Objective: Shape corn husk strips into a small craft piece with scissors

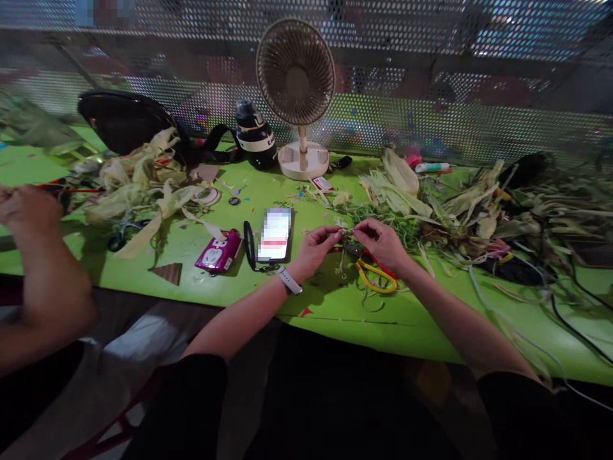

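Note:
My left hand (322,246), with a pale watch band (290,281) on its wrist, is closed in a pinch over the green table. Close to it, my right hand (378,240) pinches too, the fingertips of both nearly meeting. What lies between them is too small to name. Just below my right hand lies a pair of pliers (375,279) with yellow and red handles. Thin green shreds (405,231) are heaped behind and to the right of the fingers. Left of my left hand rests a lit phone (274,235) with a black strap.
A fan (297,73) and a black bottle (256,135) stand at the back by a perforated metal screen. Dry husks (401,179) pile up on the right, with cables (543,287). A magenta box (218,252) and scissors (125,231) lie left. Another person's arm (45,275) reaches in at far left.

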`<state>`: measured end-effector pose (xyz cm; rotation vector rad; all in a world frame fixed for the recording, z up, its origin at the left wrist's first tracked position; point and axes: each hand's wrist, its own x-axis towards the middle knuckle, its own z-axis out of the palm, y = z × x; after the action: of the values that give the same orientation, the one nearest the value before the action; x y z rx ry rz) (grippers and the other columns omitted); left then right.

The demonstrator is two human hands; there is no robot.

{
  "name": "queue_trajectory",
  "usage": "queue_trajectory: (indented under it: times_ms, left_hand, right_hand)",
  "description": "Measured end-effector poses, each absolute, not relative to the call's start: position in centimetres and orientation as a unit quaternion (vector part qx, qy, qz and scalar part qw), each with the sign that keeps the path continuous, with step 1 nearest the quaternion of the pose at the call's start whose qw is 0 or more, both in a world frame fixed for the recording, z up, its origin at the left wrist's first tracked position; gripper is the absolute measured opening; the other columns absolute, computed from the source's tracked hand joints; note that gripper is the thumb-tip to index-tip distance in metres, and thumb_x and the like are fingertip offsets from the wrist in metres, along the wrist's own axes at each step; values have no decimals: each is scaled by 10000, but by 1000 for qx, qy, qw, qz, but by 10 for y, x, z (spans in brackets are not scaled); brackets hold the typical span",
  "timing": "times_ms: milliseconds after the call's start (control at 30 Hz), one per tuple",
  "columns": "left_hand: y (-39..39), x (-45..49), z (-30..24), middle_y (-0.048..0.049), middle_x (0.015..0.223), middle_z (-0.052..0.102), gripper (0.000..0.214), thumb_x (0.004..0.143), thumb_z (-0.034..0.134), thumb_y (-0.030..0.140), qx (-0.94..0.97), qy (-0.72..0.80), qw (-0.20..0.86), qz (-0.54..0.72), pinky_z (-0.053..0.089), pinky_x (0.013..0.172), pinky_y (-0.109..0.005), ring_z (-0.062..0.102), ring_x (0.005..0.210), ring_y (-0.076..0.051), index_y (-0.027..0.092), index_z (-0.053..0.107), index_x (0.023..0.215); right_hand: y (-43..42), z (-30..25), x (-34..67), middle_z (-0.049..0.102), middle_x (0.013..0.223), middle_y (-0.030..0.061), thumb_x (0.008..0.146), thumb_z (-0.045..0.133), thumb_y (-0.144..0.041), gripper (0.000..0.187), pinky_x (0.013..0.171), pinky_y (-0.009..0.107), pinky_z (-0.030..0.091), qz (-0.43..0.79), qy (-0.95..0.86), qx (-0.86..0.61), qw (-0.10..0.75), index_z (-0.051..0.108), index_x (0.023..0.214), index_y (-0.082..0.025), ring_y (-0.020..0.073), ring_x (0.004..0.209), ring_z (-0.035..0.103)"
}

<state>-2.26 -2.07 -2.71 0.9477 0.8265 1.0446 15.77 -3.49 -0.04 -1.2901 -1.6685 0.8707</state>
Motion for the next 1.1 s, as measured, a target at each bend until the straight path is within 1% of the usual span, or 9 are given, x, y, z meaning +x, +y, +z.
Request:
queue_trajectory:
  times_ms: [100,267,433,533,800,867,1000,1100]
  left_hand:
    - [-22,-22,-26,-11,837,736,478,549,876,464,425,379,687,452,578,727,-283,649,735,-112,160,723,885]
    - [-21,-23,-28,-4,793,719,457,574,863,460,448,374,679,445,569,708,-267,638,710,-103,150,718,876]
    - [-19,-23,-32,5,761,712,473,536,879,457,453,373,678,444,550,669,-227,627,672,-83,143,721,853]
    - [-19,-24,-32,2,767,714,459,541,880,444,458,369,679,438,544,665,-218,627,668,-77,142,726,848]
    - [-19,-24,-34,-14,804,725,410,576,868,424,492,360,674,418,571,736,-273,640,694,-93,138,723,832]
    - [-19,-24,-33,-14,807,724,430,579,866,432,489,358,675,420,575,725,-265,642,690,-92,135,710,849]
    - [-19,-25,-30,5,778,704,489,607,859,430,487,342,671,442,569,687,-226,651,688,-87,150,649,948]
    - [-19,-25,-29,17,753,684,481,636,847,425,501,332,667,441,564,668,-219,646,675,-84,164,582,940]
  right_hand:
    - [-35,0,158,642,731,10,819,619,-371,184,667,286,444,350,-679,-505,401,625,781,-191,146,690,557]
    - [-36,0,160,652,749,14,837,607,-354,177,700,288,446,338,-698,-493,395,643,787,-189,151,721,569]
    - [-35,0,162,652,741,15,846,593,-311,153,685,279,438,321,-722,-471,391,645,785,-181,144,705,565]
    - [-35,-1,163,655,743,15,858,589,-298,147,681,274,435,313,-736,-459,387,647,788,-183,144,708,572]
    - [-34,1,166,645,755,27,863,584,-277,152,701,279,439,278,-774,-432,370,652,768,-180,151,727,577]
    - [-33,3,167,650,762,30,862,581,-289,161,710,283,441,285,-773,-430,369,656,771,-180,153,735,581]
    - [-30,4,170,653,752,25,862,581,-355,195,689,288,449,334,-729,-461,380,646,807,-179,153,704,579]
    - [-28,1,169,631,739,14,850,588,-378,197,657,282,452,363,-687,-481,407,612,838,-183,146,677,566]
